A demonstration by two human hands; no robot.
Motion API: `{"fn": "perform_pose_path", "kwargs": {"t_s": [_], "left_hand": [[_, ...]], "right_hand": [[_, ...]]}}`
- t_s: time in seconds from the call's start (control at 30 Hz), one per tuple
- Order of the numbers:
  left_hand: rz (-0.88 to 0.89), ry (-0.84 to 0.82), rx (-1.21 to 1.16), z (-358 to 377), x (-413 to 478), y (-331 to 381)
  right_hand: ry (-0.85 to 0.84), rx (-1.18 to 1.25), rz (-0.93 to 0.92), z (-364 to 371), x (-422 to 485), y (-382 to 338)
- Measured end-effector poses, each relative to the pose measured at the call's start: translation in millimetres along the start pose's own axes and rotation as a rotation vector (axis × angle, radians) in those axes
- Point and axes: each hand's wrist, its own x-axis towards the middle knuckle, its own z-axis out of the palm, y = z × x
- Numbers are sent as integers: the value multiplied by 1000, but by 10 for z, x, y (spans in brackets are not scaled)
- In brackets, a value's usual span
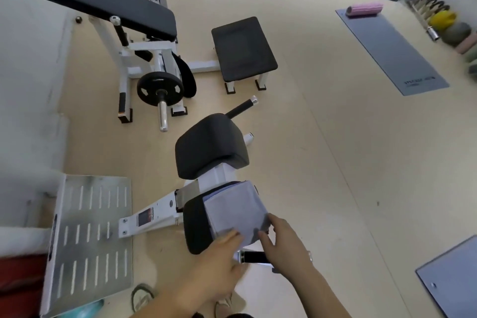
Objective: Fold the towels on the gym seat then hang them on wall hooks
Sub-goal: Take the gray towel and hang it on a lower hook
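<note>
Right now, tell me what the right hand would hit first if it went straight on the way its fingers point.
The towel: the right hand already has its fingers on the near edge, so it would likely slide up along the towel.

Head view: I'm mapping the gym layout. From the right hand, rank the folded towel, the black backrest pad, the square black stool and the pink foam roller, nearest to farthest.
1. Folded towel, touching the right hand, on the seat.
2. Black backrest pad, just beyond the towel.
3. Square black stool, mid-floor.
4. Pink foam roller, far right on the grey mat.

Black gym seat (194, 224); folded towel (233, 208) on top.
</note>
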Motion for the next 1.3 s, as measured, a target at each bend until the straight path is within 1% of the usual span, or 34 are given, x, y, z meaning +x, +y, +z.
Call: {"fn": "perform_pose_path", "kwargs": {"t_s": [0.1,0.23,0.3,0.43,0.5,0.6,0.7,0.77,0.83,0.9,0.93,1.0,1.07,1.1,1.2,1.3], "left_hand": [[10,4,63,81,74,-54],[13,3,97,119,86,-94],[10,-3,71,120,65,-115],[-7,22,-27,47,-18,-116],[-21,68,-72,17,-69,-120],[-64,117,-160,-17,-154,-127],[-88,203,-233,-119,-231,-132],[-59,322,-244,-282,-297,-131],[0,475,-168,-520,-413,-121],[97,603,-51,-778,-560,-134],[159,641,-8,-901,-644,-157],[228,660,21,-1119,-832,-225],[183,656,-48,-1329,-1065,-301],[139,681,-99,-1436,-1199,-347],[-27,785,-260,-1749,-1685,-515],[-116,901,-405,-2001,-2169,-782]], "right_hand": [[42,28,-10,57,116,68],[116,136,68,82,195,79],[158,171,63,78,201,35],[157,214,21,91,186,-82],[158,242,5,111,157,-119],[146,409,29,115,89,-186],[194,490,-5,68,16,-299],[195,497,-74,30,-18,-476],[186,462,-212,-12,-42,-729],[134,404,-351,-80,-77,-1050],[67,355,-411,-138,-126,-1249],[-77,269,-543,-250,-213,-1655],[-183,192,-636,-342,-317,-2106],[-225,154,-681,-316,-343,-2333],[-300,80,-788,-143,-399,-2979],[-391,8,-854,191,-410,-3576]]}}
